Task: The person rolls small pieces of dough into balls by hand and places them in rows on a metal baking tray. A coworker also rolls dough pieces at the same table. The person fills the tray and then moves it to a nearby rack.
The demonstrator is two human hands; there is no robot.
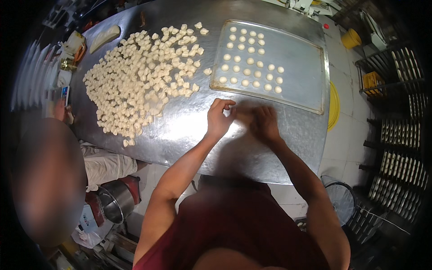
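Observation:
My left hand (220,118) is over the steel table, just below the near edge of a metal baking tray (297,71). Its fingers are curled, and whatever may lie under the palm is hidden. To its right, my right hand (266,122) is blurred and palm down near the tabletop; its underside cannot be seen. Rows of small round dough balls (250,61) sit on the tray's left and middle part. A wide heap of rough-cut dough pieces (135,74) covers the table's left side, with one loose piece (207,71) between heap and tray.
A long dough piece (104,38) lies at the table's far left. Another person's hand (60,109) is beside a phone (65,95) at the left edge. A steel mixer bowl (116,200) stands below left. Racks of filled trays (401,135) line the right.

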